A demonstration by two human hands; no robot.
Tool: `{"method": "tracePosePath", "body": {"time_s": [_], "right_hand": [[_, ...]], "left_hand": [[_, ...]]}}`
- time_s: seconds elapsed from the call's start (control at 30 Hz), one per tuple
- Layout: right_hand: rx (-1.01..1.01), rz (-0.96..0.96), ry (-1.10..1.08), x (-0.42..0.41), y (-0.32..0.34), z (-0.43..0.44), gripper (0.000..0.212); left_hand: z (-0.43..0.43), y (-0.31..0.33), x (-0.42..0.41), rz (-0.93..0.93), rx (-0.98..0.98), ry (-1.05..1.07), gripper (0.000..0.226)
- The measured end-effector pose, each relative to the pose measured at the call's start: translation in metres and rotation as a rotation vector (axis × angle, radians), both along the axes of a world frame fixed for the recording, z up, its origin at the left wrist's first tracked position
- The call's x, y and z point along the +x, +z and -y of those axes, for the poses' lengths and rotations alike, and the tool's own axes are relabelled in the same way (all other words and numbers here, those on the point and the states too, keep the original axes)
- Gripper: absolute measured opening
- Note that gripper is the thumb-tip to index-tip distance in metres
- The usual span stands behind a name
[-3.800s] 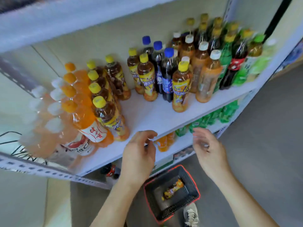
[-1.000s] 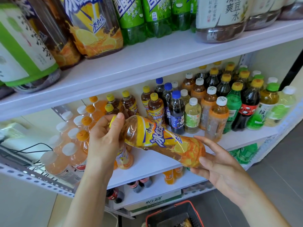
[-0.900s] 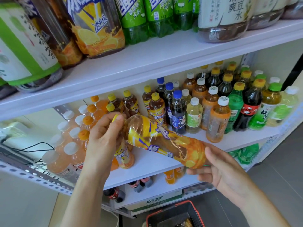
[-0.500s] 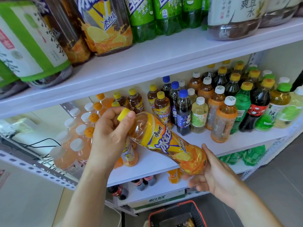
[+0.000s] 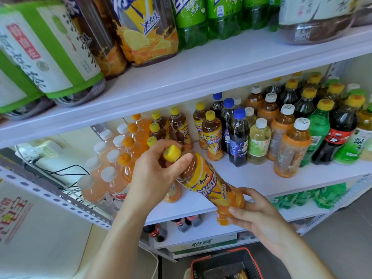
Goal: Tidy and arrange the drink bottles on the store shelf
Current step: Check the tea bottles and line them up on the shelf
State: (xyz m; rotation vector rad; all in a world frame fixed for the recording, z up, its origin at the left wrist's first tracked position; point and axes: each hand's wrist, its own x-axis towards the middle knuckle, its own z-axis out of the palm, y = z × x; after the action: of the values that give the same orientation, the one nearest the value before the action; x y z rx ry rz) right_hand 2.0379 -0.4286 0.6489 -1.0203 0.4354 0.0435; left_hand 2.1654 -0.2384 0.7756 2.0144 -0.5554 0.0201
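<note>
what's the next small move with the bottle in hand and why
Probably tip the bottle upright and stand it on the bare shelf in front of the matching tea. It is tilted, the left hand gripping its neck, the right hand its base.

Top shelf (image 5: 201, 77): white board carrying large bottles. Green-labelled tea bottles (image 5: 50, 57) stand at the left end, then a big iced tea bottle (image 5: 145, 31), green soda bottles (image 5: 201, 21), and a white-labelled bottle (image 5: 314, 19) toward the right end.
Middle shelf (image 5: 251, 182): rows of small bottles run front to back. From the left end come white-capped peach drinks (image 5: 94, 190), orange-capped drinks (image 5: 130, 146), yellow-capped iced teas (image 5: 212, 137), blue-capped colas (image 5: 238, 137), a pale green drink (image 5: 259, 141), orange-labelled teas (image 5: 293, 150), and a red-labelled dark bottle (image 5: 340, 135).
Lower shelf (image 5: 201, 228): dark red-capped bottles (image 5: 183, 223) at left, green bottles (image 5: 322, 196) at right.
Floor (image 5: 342, 238): a red-rimmed basket (image 5: 227, 264) sits by the front edge.
</note>
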Motion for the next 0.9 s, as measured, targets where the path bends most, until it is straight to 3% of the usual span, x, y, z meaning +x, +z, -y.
{"method": "tracePosePath", "body": {"time_s": [0.1,0.27,0.43,0.6,0.8,0.9], "right_hand": [[-0.091,-0.052,0.05,0.008,-0.007,-0.007,0.061],[-0.252,-0.106,-0.007,0.033,-0.018,-0.021,0.04],[-0.548,-0.139,0.029,0.06,-0.015,-0.021,0.039],[-0.885,-0.042,0.015,0.089,-0.002,-0.01,0.049],[-1.19,0.116,-0.112,0.136,0.025,0.004,0.066],[-1.304,0.165,-0.147,0.156,0.037,0.009,0.072]], "left_hand": [[0.001,-0.002,0.002,0.077,0.081,-0.054,0.023],[0.009,-0.003,0.017,0.284,0.266,-0.108,0.016],[0.016,-0.003,0.053,0.464,0.448,-0.148,0.026],[0.032,-0.011,0.111,0.46,0.638,-0.092,0.029],[0.054,-0.029,0.164,0.46,1.076,-0.013,0.035],[0.068,-0.037,0.174,0.468,1.126,0.044,0.039]]}}
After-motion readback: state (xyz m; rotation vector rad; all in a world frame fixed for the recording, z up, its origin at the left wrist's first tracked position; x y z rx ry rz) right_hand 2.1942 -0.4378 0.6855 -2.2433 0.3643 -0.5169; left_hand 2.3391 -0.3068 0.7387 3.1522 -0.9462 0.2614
